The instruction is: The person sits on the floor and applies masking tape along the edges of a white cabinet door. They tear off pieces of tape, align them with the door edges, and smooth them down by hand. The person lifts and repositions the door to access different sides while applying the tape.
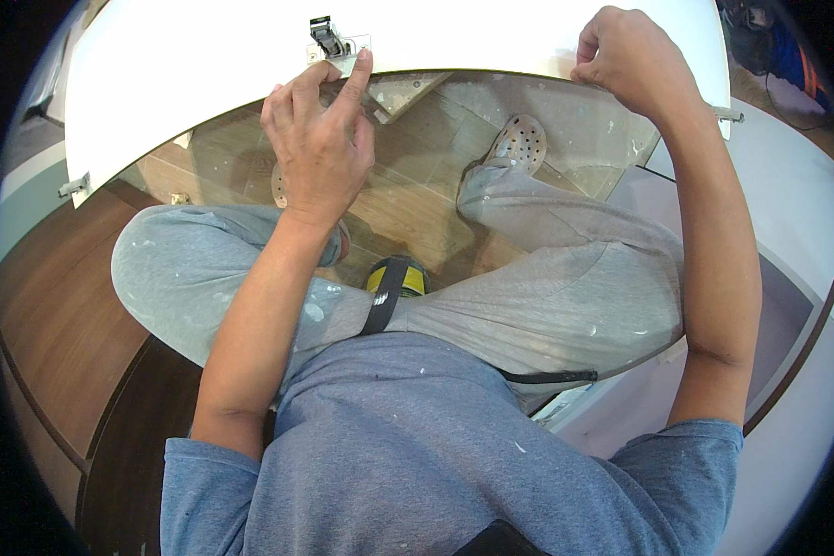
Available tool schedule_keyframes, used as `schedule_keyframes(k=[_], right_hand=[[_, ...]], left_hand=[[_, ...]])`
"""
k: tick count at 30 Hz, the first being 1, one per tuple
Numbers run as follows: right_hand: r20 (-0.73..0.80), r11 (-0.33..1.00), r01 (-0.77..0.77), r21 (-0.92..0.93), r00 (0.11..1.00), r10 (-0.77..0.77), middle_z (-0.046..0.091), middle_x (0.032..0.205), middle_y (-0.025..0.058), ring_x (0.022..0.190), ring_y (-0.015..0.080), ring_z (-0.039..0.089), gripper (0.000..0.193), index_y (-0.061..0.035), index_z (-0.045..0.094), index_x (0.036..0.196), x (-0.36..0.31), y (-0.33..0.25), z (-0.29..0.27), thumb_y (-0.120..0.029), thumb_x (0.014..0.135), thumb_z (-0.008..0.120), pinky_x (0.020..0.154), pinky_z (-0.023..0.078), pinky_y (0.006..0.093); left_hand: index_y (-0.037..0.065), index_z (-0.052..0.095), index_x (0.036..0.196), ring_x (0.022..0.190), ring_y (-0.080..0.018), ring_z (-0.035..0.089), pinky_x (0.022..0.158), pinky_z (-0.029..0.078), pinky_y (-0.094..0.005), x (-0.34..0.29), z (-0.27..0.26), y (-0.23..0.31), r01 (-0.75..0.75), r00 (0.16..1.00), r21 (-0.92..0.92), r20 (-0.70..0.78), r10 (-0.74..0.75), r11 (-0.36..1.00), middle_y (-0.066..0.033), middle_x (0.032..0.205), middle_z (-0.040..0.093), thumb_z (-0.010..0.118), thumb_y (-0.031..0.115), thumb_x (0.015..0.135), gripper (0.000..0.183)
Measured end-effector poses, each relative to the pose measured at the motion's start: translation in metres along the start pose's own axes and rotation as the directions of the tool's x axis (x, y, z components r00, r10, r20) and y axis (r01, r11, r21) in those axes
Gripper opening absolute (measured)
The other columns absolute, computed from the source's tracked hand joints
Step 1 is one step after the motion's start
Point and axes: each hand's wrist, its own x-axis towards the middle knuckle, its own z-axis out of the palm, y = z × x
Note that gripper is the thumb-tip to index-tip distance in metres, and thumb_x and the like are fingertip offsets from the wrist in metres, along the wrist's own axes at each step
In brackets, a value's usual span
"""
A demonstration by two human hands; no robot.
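Note:
A white cabinet door panel (204, 65) lies across the top of the view, in front of my crouched legs. A metal hinge (329, 42) is set near its near edge. My left hand (320, 148) reaches up to it, index fingertip pressing on the hinge plate, other fingers loosely curled and holding nothing. My right hand (625, 56) is closed on the panel's near edge at the upper right. A yellow and black tool (397, 278) rests between my knees, with a black strap over it.
Grey trousers flecked with paint and perforated shoes (521, 141) are below the panel. Brown wooden flooring (56, 306) spreads to the left. Other white panels (788, 204) lie at the right. A small metal bracket (74, 185) sticks out at the panel's left corner.

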Motion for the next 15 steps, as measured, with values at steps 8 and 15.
schedule_keyframes(k=[8, 15], right_hand=[[0.0, 1.0, 0.004, -0.015, 1.0, -0.004, 0.074, 0.077, 0.0205, 0.076, 0.035, 0.073, 0.011, -0.0061, 0.079, 0.073, 0.0018, -0.001, 0.0024, -0.016, 0.07, 0.077, 0.075, 0.059, 0.0432], [-0.004, 0.997, 0.017, -0.082, 1.0, -0.018, 0.074, 0.079, 0.0207, 0.079, 0.0358, 0.074, 0.011, -0.0074, 0.08, 0.075, 0.0062, -0.0014, 0.0073, -0.016, 0.07, 0.076, 0.077, 0.059, 0.0441]], left_hand=[[0.025, 0.064, 0.143, 0.12, -0.0255, 0.048, 0.112, 0.031, -0.0484, 0.001, 0.0, 0.0003, 0.001, 1.0, 0.001, -0.006, -0.001, 1.0, -0.0052, 0.123, 0.053, 0.072, 0.008, 0.079, 0.067], [0.02, 0.064, 0.142, 0.12, -0.0271, 0.048, 0.11, 0.033, -0.0486, 0.002, -0.0058, 0.0057, 0.01, 1.0, 0.029, 0.01, -0.01, 1.0, -0.0068, 0.123, 0.053, 0.072, 0.009, 0.079, 0.065]])
